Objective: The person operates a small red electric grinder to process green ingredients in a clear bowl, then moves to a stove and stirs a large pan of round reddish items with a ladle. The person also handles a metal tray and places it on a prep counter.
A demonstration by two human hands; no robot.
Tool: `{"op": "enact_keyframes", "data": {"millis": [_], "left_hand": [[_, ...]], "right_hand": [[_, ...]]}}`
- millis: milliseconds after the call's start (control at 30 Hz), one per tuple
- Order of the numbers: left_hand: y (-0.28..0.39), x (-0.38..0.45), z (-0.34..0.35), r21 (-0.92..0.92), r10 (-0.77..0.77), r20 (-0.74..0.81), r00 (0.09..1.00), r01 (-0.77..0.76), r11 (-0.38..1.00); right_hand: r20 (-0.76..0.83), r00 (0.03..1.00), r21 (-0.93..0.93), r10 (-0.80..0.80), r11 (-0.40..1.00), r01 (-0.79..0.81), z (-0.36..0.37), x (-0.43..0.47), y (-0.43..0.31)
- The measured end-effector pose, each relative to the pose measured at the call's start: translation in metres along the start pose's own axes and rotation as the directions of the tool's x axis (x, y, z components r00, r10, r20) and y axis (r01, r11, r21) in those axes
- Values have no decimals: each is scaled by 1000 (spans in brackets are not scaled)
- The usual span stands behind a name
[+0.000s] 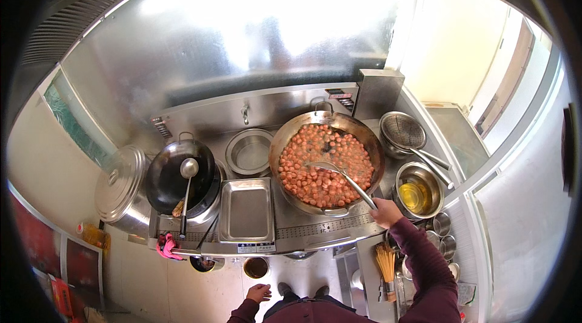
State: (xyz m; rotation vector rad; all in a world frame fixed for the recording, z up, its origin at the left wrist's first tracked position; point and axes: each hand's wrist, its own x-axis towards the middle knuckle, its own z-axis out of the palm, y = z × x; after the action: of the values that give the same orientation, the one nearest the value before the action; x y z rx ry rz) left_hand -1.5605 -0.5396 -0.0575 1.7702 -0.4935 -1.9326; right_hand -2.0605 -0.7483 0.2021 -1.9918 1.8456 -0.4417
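My right hand (pixel 386 213) is closed around the handle of a long metal ladle or skimmer (pixel 359 190), whose head dips into the food. Many reddish-brown round pieces of food (pixel 318 182) lie in bubbling liquid inside a large two-handled wok (pixel 279 141). Low before my body, away from the stove, hangs my left hand (pixel 259 293), its fingers loosely curled with nothing visible in them. Left of the large wok stand a round metal pan (pixel 249 152) and a rectangular steel tray (pixel 247 214).
A black wok (pixel 159 182) holding a ladle (pixel 188 168) stands at left, near a big lidded pot (pixel 120 182). Strainers (pixel 402 130) and a bowl of yellow oil (pixel 413 195) sit at right. A bamboo brush (pixel 385 266) and metal cups (pixel 448 245) lie nearer me. A pink cloth (pixel 167 246) hangs at the edge.
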Motion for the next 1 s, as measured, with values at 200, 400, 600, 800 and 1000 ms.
{"op": "enact_keyframes", "data": {"millis": [200, 400, 600, 800, 1000], "left_hand": [[15, 0, 5, 61, 26, 10, 1000, -27, 998], [16, -3, 10, 55, 33, 11, 999, -34, 998], [7, -11, 10, 28, 44, -36, 998, -43, 999], [-12, -24, 7, -23, 22, -88, 996, -24, 999], [-36, -39, 5, -76, 11, -149, 989, -22, 997]], "right_hand": [[-37, 999, 149, 24, 989, -18, -55, -61, -11], [131, 970, 472, 203, 848, -242, -83, -85, -23], [477, 861, 632, 176, 612, -475, -79, -86, -39], [490, 865, 558, 107, 724, -405, -25, -62, -24], [35, 994, 116, -107, 988, 102, 47, -20, 6]]}}
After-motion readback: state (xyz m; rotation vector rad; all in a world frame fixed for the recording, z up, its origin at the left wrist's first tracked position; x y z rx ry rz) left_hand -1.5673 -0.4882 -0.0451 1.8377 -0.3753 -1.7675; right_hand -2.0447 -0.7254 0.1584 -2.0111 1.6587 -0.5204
